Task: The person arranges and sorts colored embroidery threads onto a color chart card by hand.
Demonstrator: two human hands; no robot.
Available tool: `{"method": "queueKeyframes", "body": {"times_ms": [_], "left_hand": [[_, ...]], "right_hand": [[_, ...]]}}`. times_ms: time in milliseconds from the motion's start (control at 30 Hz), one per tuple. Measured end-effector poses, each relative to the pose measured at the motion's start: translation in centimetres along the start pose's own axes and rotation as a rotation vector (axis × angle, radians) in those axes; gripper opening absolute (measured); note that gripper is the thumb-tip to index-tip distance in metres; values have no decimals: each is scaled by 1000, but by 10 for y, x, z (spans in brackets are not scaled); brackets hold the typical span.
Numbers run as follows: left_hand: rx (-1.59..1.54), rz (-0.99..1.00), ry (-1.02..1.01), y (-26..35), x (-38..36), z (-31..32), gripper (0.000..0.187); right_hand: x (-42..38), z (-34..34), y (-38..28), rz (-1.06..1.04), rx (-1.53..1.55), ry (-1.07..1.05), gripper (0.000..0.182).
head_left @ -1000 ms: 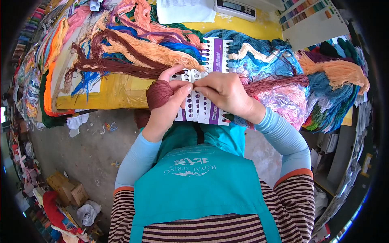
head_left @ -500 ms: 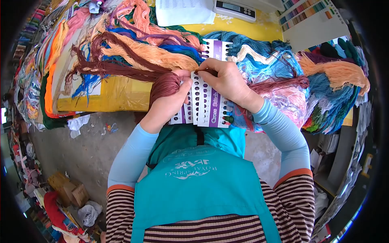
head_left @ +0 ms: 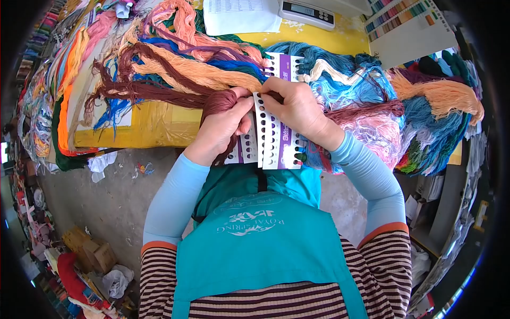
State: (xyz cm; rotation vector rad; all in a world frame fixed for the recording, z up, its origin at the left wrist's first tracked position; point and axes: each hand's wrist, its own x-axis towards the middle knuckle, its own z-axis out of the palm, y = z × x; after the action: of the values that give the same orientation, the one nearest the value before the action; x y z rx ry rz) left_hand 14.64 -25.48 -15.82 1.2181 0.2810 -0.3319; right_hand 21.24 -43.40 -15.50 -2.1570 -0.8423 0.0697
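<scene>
I observe the left hand at the centre of the frame, clenched around a bundle of dark maroon embroidery thread; the bundle bulges above the knuckles and a loose end hangs below the palm. From the bundle, a long maroon strand runs to the upper left across the yellow desk.

The right hand sits just right of the left, its fingers pinched on the upper edge of a white punched thread card with a purple stripe. The card stands tilted between both hands, its rows of round holes facing the camera. I cannot tell whether thread passes through the hole under the right fingertips.

A second white punched card lies just above the hands, partly buried in blue thread skeins. Peach-coloured thread skeins lie to the upper left of the hands. A grey digital scale and a white printed sheet sit at the top edge. A striped colour chart occupies the upper right corner.
</scene>
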Motion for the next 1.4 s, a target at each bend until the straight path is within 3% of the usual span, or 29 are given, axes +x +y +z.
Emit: {"method": "queueKeyframes", "body": {"times_ms": [233, 333, 400, 500, 633, 733, 1000, 1167, 1333, 1400], "left_hand": [[62, -35, -27, -9, 17, -6, 18], [248, 39, 29, -5, 13, -3, 18], [543, 102, 126, 1, 4, -2, 18], [644, 44, 247, -4, -4, -27, 17], [361, 142, 192, -10, -10, -48, 24], [60, 5, 177, -1, -16, -42, 26], [71, -3, 162, -5, -11, -37, 19], [-228, 9, -81, 0, -14, -26, 22], [-221, 3, -29, 1, -17, -15, 22], [2, 92, -66, 5, -21, -9, 21]], "right_hand": [[7, -2, 6, 32, 127, -60, 11], [9, 2, 13, 68, 188, -109, 17], [11, -2, 8, 84, 139, -146, 18], [14, -5, 7, 97, 92, -209, 20], [14, -5, 2, 120, 41, -238, 20], [14, -3, 0, 150, 28, -238, 20], [12, 3, -7, 199, -41, -201, 30], [11, 8, -6, 160, -122, -143, 43], [12, 5, -5, 171, -124, -172, 43], [12, 6, -4, 175, -127, -176, 43]]}}
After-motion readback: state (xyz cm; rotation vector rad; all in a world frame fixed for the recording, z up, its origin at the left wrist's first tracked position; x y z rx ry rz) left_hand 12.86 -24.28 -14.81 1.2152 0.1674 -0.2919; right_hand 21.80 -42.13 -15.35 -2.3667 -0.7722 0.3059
